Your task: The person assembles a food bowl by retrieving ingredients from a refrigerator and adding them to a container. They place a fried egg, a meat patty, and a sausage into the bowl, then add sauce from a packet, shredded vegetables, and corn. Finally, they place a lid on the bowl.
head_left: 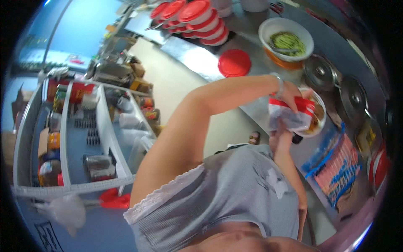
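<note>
A working food kitchen: a long steel worktop (pixel 201 59) carries stacked red-lidded tubs (pixel 197 19) at its far end, two lidded pots (pixel 336 84) along it, and shelves of jars and tins (pixel 79 130) stand opposite.

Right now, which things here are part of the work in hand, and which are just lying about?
In use: left hand, right hand, red-and-white packet, white bowl.

Lying about: loose red lid, stacked red-lidded tubs, bowl of greens, two pot lids, shelf rack.
</note>
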Demonstrator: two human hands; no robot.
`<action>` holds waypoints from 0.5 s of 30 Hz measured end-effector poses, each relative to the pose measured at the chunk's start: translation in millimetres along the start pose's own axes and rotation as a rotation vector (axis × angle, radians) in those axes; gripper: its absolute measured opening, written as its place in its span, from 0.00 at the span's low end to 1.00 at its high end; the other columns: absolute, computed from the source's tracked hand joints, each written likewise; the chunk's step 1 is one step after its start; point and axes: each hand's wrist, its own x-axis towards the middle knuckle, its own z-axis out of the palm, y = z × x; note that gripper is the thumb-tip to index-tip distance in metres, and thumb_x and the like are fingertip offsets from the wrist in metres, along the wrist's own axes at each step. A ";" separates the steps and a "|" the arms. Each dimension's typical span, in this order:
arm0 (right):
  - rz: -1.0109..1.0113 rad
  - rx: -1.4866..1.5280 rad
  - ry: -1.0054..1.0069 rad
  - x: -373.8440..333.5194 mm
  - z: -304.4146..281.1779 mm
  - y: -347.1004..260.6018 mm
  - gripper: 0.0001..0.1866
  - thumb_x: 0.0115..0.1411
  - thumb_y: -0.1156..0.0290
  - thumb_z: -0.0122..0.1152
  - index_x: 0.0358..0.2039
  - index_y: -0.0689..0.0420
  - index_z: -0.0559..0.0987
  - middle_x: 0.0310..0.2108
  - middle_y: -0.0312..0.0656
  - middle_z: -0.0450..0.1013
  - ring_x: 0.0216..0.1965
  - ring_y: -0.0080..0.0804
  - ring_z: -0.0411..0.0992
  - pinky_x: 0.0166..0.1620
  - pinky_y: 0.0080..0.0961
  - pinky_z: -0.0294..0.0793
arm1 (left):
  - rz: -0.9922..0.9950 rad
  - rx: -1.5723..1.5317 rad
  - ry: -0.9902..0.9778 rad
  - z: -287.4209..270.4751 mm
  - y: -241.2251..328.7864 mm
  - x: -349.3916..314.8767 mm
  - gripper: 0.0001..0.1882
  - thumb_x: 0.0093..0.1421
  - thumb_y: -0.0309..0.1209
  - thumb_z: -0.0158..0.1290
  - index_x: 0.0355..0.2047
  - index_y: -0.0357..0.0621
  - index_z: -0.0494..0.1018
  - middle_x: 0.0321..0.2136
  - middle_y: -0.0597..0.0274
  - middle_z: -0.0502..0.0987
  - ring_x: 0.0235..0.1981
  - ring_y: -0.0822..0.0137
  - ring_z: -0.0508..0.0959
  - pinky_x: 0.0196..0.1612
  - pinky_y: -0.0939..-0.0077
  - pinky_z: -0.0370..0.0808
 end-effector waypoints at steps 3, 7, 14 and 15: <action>-0.330 -0.358 0.092 6.9 -28.4 18.4 0.13 0.52 0.72 0.53 0.40 0.55 0.69 0.36 0.35 0.67 0.38 0.27 0.64 0.41 0.25 0.64 | 0.124 -0.154 0.003 5.9 4.7 5.8 0.32 0.40 0.52 0.58 0.39 0.40 0.70 0.35 0.50 0.74 0.36 0.60 0.74 0.40 0.70 0.69; -0.208 -0.194 0.060 -2.3 -2.0 2.8 0.18 0.51 0.71 0.56 0.42 0.60 0.67 0.38 0.36 0.68 0.39 0.24 0.65 0.41 0.19 0.64 | -0.045 -0.402 -0.017 -5.7 1.7 -21.1 0.21 0.43 0.36 0.57 0.37 0.38 0.70 0.22 0.60 0.75 0.22 0.73 0.73 0.27 0.77 0.71; -0.460 -0.169 0.125 18.0 -5.7 0.3 0.13 0.53 0.74 0.53 0.40 0.61 0.68 0.34 0.34 0.70 0.35 0.20 0.66 0.38 0.18 0.65 | 0.073 -0.692 -0.004 1.7 -3.7 -25.9 0.21 0.47 0.24 0.56 0.43 0.38 0.66 0.36 0.63 0.71 0.33 0.75 0.71 0.36 0.79 0.70; -0.462 -0.160 0.115 17.5 -8.4 1.3 0.13 0.52 0.75 0.53 0.40 0.61 0.68 0.34 0.33 0.69 0.35 0.19 0.66 0.38 0.18 0.65 | 0.118 -0.737 -0.004 2.6 0.2 -26.5 0.21 0.47 0.23 0.56 0.44 0.38 0.66 0.39 0.63 0.71 0.35 0.75 0.71 0.37 0.79 0.70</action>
